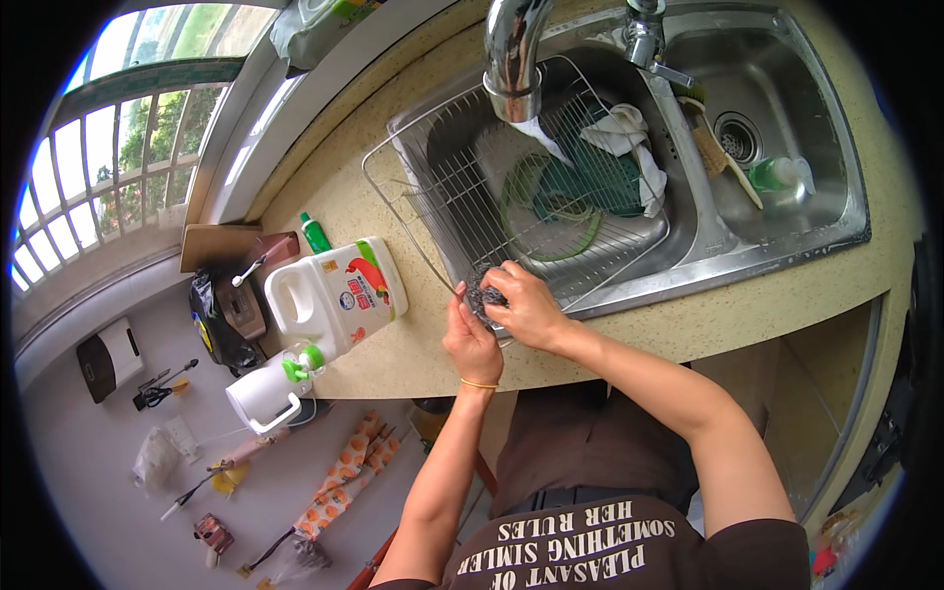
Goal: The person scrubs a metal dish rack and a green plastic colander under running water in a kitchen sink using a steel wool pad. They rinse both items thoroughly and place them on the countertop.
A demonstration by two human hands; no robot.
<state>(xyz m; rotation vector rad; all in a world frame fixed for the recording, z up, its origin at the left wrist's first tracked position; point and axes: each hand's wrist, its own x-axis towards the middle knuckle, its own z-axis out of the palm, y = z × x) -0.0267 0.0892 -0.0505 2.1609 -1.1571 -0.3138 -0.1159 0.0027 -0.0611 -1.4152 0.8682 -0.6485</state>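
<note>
A wire rack lies tilted across the larger basin of a steel double sink. Its near corner is pinched in my left hand, whose thumb and fingers close on the rim wire. Pressed against that same corner is a steel wool scourer, gripped by the curled fingers of my right hand. Beneath the rack, inside the basin, are a green plastic basket, a green ring-shaped item and a whitish cloth. Part of the scourer is hidden by my right fingers.
A chrome faucet overhangs the rack. The smaller basin holds a brush and a green pump bottle. Left on the counter stand a large white jug, a green tube and a white kettle near the edge.
</note>
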